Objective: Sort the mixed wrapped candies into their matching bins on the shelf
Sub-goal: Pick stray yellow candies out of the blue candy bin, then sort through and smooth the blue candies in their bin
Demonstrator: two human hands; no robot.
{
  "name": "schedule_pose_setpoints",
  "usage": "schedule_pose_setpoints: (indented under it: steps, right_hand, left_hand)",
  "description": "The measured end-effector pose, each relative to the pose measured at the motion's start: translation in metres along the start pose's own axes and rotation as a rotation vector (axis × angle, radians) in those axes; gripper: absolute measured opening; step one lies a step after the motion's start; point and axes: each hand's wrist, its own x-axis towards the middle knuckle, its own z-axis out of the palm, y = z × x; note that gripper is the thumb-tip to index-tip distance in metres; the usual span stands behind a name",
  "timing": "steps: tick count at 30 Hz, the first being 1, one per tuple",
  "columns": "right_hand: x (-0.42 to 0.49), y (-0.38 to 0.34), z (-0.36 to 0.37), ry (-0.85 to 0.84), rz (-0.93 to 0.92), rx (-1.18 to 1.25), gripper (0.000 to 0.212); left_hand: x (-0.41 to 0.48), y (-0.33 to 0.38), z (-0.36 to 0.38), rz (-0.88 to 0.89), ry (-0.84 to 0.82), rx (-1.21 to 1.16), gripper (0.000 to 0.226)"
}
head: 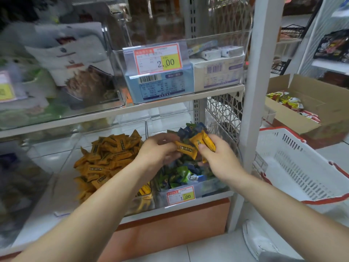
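On the bottom shelf, seen from the head camera, two clear bins sit side by side. The left bin (pixel 60 163) holds heaped orange candies (pixel 105 161). The right bin (pixel 211 187) holds mixed green and blue candies (pixel 181 174). Above it, the left hand (pixel 158 150) pinches one orange candy (pixel 186 149), and the right hand (pixel 217 157) grips several more (pixel 204 141).

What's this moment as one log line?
left hand: pinches orange wrapped candy | right hand: grips more orange wrapped candies | location: over clear bin of blue-green candies
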Motion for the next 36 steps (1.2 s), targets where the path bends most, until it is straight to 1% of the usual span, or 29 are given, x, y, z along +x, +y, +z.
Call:
schedule_pose_setpoints:
  steps: [2,4,6,8,10,11,13,14,15,17,18,20,22,24,26,27,28,29,31,33,36]
  right_hand:
    - [-0.004,-0.013,0.017,-0.033,0.061,0.118,0.011]
    - [-0.007,-0.024,0.033,-0.051,0.047,0.098,0.011]
    - [-0.009,-0.032,0.048,-0.098,0.002,0.060,0.013]
    - [-0.010,-0.039,0.062,-0.142,-0.079,-0.063,0.014]
    - [-0.009,-0.046,0.075,-0.180,-0.224,-0.296,0.017]
    - [-0.008,-0.051,0.080,-0.210,-0.285,-0.376,0.022]
    - [-0.003,-0.061,0.089,-0.314,-0.327,-0.438,0.025]
    - [-0.001,-0.065,0.095,-0.379,-0.329,-0.472,0.025]
    - [0.002,-0.068,0.101,-0.440,-0.328,-0.520,0.028]
    - [0.006,-0.074,0.116,-0.520,-0.325,-0.571,0.038]
    - [0.007,-0.076,0.123,-0.530,-0.311,-0.543,0.041]
    - [0.009,-0.080,0.135,-0.525,-0.252,-0.432,0.043]
    - [0.011,-0.080,0.146,-0.536,-0.218,-0.406,0.045]
    - [0.012,-0.077,0.157,-0.534,-0.162,-0.391,0.046]
    - [0.013,-0.074,0.164,-0.490,-0.102,-0.344,0.048]
    - [0.014,-0.073,0.163,-0.454,-0.102,-0.361,0.046]
    - [0.015,-0.072,0.159,-0.416,-0.123,-0.410,0.044]
    - [0.016,-0.069,0.152,-0.386,-0.148,-0.454,0.041]
    - [0.015,-0.063,0.132,-0.354,-0.188,-0.493,0.040]
    - [0.012,-0.055,0.104,-0.329,-0.219,-0.540,0.039]
    - [0.009,-0.040,0.058,-0.306,-0.226,-0.626,0.032]
  left_hand:
    - [-0.012,0.003,0.001,-0.023,0.029,-0.107,0.015]
    - [-0.022,0.008,-0.003,-0.011,0.075,-0.155,0.015]
    - [-0.032,0.011,-0.009,0.018,0.120,-0.114,0.013]
    - [-0.041,0.009,-0.016,0.047,0.164,0.001,0.014]
    - [-0.047,0.006,-0.024,0.091,0.219,0.142,0.015]
    - [-0.050,0.005,-0.028,0.103,0.241,0.161,0.017]
    - [-0.053,0.007,-0.040,0.084,0.262,0.135,0.027]
    - [-0.055,0.009,-0.047,0.063,0.258,0.105,0.032]
    - [-0.057,0.010,-0.055,0.056,0.247,0.093,0.030]
    - [-0.059,0.009,-0.070,0.109,0.267,0.166,0.019]
    - [-0.059,0.008,-0.079,0.132,0.302,0.185,0.016]
    - [-0.058,0.006,-0.096,0.143,0.369,0.132,0.017]
    - [-0.057,0.004,-0.112,0.137,0.407,0.077,0.014]
    - [-0.057,0.000,-0.123,0.133,0.446,0.104,0.009]
    - [-0.055,-0.004,-0.133,0.118,0.479,0.130,0.009]
    - [-0.055,-0.007,-0.138,0.113,0.492,0.148,0.010]
    - [-0.054,-0.010,-0.144,0.123,0.508,0.221,0.011]
    - [-0.055,-0.012,-0.151,0.140,0.514,0.347,0.012]
    - [-0.057,-0.017,-0.163,0.151,0.456,0.577,0.017]
    - [-0.059,-0.018,-0.169,0.132,0.377,0.708,0.020]
    - [-0.061,-0.013,-0.171,0.115,0.319,0.980,0.022]
